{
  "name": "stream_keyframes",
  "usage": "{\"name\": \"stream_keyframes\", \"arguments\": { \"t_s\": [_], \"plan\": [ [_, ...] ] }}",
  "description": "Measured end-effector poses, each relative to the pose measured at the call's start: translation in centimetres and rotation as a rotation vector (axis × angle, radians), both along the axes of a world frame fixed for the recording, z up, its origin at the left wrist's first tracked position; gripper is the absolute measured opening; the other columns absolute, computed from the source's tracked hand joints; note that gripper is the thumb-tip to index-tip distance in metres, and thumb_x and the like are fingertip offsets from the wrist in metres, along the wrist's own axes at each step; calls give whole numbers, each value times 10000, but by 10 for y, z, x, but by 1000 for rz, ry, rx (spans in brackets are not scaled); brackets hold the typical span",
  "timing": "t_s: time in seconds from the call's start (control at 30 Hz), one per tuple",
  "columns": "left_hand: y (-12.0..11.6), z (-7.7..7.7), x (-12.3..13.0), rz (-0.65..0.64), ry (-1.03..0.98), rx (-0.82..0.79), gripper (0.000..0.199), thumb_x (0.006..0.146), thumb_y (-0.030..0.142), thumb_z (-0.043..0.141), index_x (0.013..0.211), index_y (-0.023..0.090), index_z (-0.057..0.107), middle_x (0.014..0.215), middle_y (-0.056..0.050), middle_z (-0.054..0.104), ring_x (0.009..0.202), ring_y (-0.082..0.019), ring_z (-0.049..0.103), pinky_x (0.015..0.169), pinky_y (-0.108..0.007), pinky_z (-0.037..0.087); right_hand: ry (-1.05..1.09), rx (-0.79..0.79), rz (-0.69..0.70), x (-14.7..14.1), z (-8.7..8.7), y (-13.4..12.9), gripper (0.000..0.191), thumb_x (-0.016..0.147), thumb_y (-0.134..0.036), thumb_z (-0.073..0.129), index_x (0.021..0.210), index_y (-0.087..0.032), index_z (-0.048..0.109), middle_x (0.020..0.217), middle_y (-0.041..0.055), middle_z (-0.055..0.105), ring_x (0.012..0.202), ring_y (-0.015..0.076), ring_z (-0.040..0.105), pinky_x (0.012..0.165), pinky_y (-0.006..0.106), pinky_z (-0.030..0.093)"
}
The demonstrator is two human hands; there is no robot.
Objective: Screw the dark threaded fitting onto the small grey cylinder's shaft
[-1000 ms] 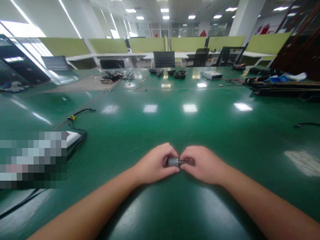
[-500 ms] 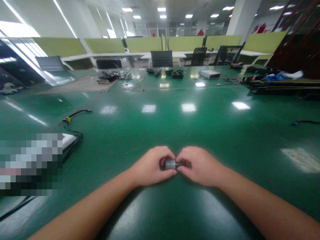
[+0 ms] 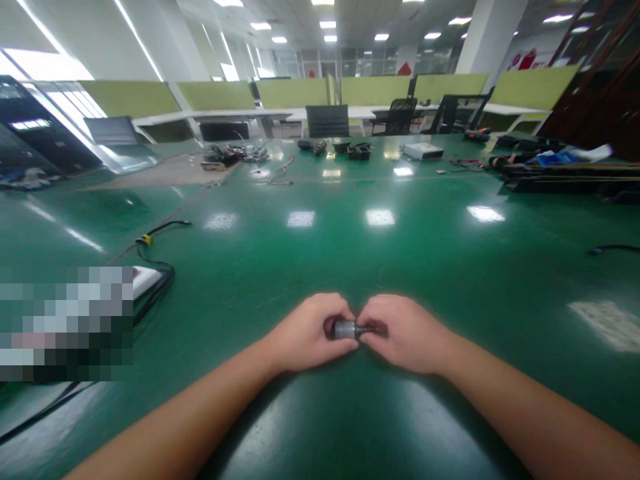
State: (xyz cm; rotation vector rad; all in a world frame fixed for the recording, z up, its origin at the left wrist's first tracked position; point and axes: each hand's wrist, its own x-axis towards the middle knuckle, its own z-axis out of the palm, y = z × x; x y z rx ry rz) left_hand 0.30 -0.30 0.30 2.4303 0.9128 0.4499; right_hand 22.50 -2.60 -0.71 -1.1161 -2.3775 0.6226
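- Head view: grey metal cylinder [image 3: 345, 330] sideways between both hands, above green tabletop [image 3: 320, 267].
- Left hand [image 3: 306, 337]: thumb and fingers curled around cylinder, holding it.
- Right hand [image 3: 410, 333]: nearly closed, fingers around thin dark shaft [image 3: 369, 328].

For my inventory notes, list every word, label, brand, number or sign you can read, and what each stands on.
Readable text: none.
Red markings in the right background: too small and blurred to read.
Metal piece between left hand and right hand: no lettering can be made out.
White-ended object at left: mostly pixelated, nothing legible.
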Motion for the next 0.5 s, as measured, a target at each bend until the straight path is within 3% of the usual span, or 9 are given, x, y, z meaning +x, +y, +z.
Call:
{"name": "stream_keyframes", "arguments": {
  "t_s": [0.5],
  "plan": [
    [2,-2,-1,-20,-21,-8,214,802,329,774,906,169,677,815,-7,603,749,-166,568,708,-271,392,-36,-22,-12,9,1,-1,36,824,-187,703,854,-203,690,789,-8,641,743,142,546,677,264,369]
  ]
}}
